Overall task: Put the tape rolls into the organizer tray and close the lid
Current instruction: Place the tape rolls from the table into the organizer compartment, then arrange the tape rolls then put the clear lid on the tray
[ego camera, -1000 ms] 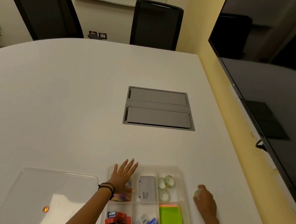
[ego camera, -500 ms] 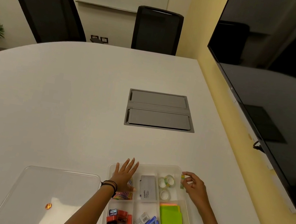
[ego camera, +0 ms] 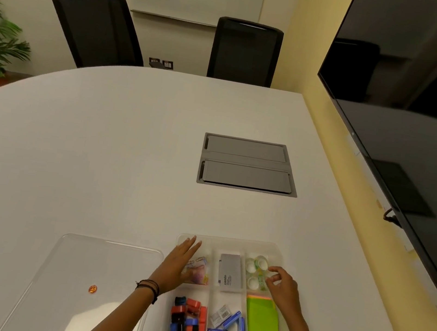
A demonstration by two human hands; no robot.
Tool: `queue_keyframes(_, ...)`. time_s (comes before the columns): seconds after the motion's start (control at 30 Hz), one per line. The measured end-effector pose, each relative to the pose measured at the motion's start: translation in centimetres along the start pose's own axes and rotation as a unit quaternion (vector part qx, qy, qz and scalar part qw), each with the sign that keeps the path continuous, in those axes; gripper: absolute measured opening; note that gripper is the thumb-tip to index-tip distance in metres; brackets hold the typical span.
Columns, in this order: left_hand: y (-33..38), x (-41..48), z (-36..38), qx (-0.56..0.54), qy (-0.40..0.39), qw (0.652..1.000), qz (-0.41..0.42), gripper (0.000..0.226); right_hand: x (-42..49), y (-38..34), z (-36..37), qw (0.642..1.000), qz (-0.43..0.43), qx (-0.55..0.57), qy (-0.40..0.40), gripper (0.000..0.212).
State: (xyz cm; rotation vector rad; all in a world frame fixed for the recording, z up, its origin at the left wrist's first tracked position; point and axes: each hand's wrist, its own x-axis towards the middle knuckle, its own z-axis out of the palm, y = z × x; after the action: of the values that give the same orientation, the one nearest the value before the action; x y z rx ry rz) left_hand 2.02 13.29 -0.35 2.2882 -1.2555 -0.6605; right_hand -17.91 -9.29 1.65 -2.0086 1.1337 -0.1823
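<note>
The clear organizer tray (ego camera: 231, 240) sits at the table's near edge. Its far-right compartment holds several small clear tape rolls (ego camera: 255, 265). My right hand (ego camera: 282, 288) hovers over that compartment, fingertips pinched around one more tape roll (ego camera: 262, 276), low among the others. My left hand (ego camera: 177, 263) lies flat, fingers spread, on the tray's far-left compartment, over colourful clips. The clear lid (ego camera: 110, 260) lies flat on the table to the left of the tray, with a small orange sticker on it.
Other compartments hold a grey stapler box (ego camera: 229, 271), green sticky notes (ego camera: 262, 324), blue staple boxes and red and black clips. A grey cable hatch (ego camera: 249, 164) is set in the table's middle. A large dark screen (ego camera: 418, 125) hangs on the right wall; two black chairs stand beyond.
My right hand took a tape roll from the table right of the tray, carried it left over the rim, and now holds it down in the tape compartment. My left hand stayed put.
</note>
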Motion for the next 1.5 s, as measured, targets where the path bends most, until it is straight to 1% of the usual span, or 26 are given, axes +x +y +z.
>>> queue_keyframes(0.13,-2.0,-3.2,-0.6,-0.022,0.048,0.998,-0.025,0.071,-0.5,-0.4,0.3,1.000,-0.014,0.002,0.006,0.019)
queue_keyframes(0.3,-4.1,-6.7,-1.3,-0.054,0.083,0.992,-0.084,0.068,-1.3,-1.8,1.1,0.999,-0.043,0.032,0.007,0.022)
queue_keyframes(0.5,-5.4,-9.5,-1.9,-0.095,0.106,0.981,-0.134,0.066,-2.6,-4.4,2.5,0.994,-0.077,0.061,-0.048,0.021)
queue_keyframes(0.7,-6.7,-11.7,-2.1,-0.098,0.111,0.972,-0.185,0.061,-3.9,-7.1,4.7,0.985,-0.129,0.056,-0.096,0.026)
queue_keyframes(0.83,-8.0,-13.2,-2.7,-0.121,0.135,0.963,-0.202,0.059,-5.1,-8.8,7.0,0.973,-0.175,0.036,-0.145,0.026)
queue_keyframes(1.0,-9.8,-15.3,-3.5,-0.161,0.171,0.943,-0.236,0.055,-6.9,-10.3,10.4,0.954,-0.217,0.019,-0.204,0.028)
queue_keyframes(1.13,-11.1,-16.7,-3.4,-0.159,0.185,0.935,-0.257,0.050,-8.1,-10.9,12.1,0.940,-0.245,-0.009,-0.239,0.027)
queue_keyframes(1.2,-11.5,-17.0,-3.0,-0.174,0.187,0.930,-0.263,0.048,-8.2,-11.0,12.3,0.938,-0.260,-0.018,-0.229,0.027)
queue_keyframes(1.3,-11.8,-17.1,-2.2,-0.182,0.164,0.930,-0.275,0.047,-7.8,-10.8,11.6,0.952,-0.260,-0.001,-0.161,0.027)
queue_keyframes(1.4,-11.9,-16.5,-1.3,-0.170,0.130,0.937,-0.275,0.052,-6.4,-9.8,10.0,0.970,-0.229,0.006,-0.078,0.027)
queue_keyframes(1.5,-11.6,-15.3,-0.9,-0.121,0.100,0.944,-0.289,0.057,-4.3,-8.2,7.8,0.981,-0.194,-0.001,-0.026,0.030)
